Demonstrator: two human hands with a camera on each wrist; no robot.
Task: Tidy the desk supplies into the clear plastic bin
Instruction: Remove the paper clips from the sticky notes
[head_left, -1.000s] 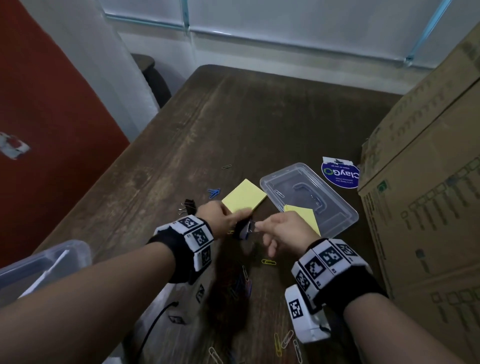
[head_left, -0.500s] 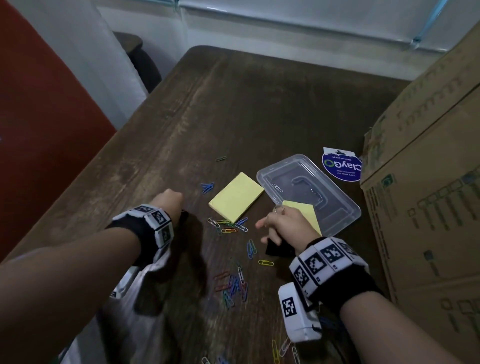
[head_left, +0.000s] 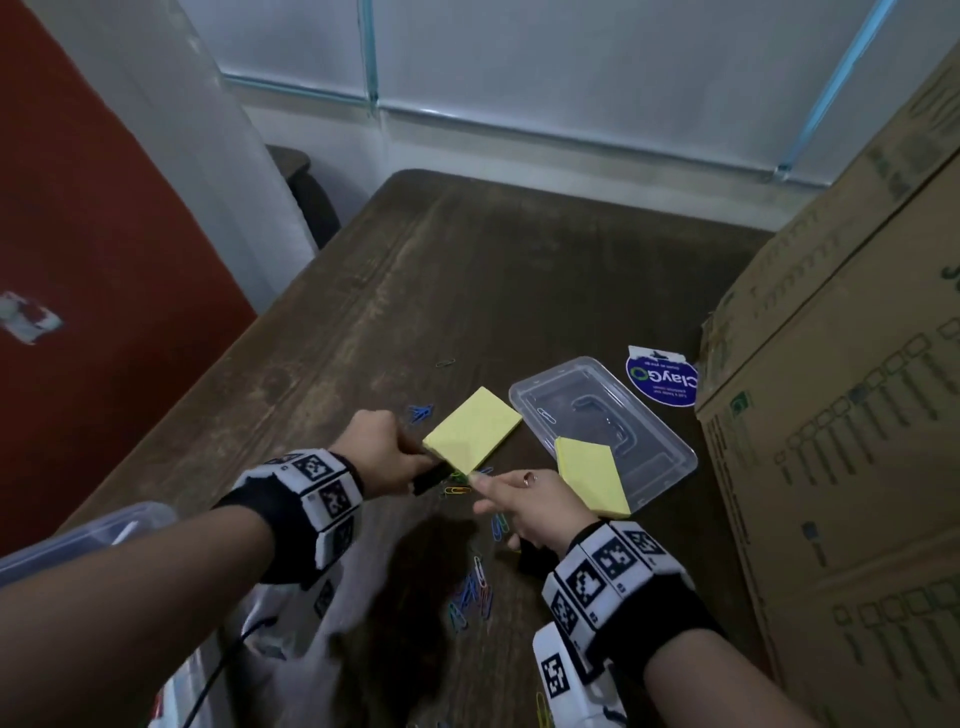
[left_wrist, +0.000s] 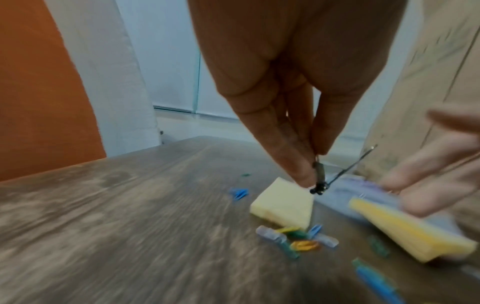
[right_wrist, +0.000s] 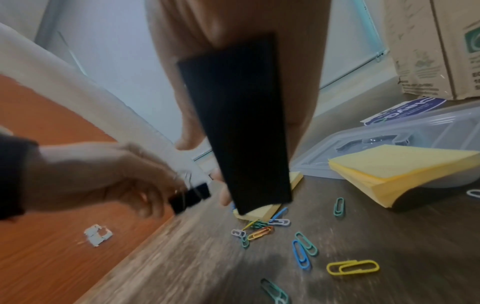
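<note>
My left hand hovers just left of a yellow sticky pad and pinches a small black binder clip by its wire handle. My right hand is close beside it, index finger stretched toward the clip, with a larger flat black clip held against its palm. Several coloured paper clips lie scattered on the wooden table. A second yellow pad rests partly on a clear plastic lid. The clear plastic bin shows at the lower left, below my left forearm.
A tall cardboard box walls off the table's right side. A round blue sticker lies by its foot. A red panel and a white curtain stand left of the table. One paper clip lies on the lid.
My left hand has swung from the table's left side back toward the yellow pad, now with a black binder clip in its fingers. The right hand has kept its place and its black clip.
</note>
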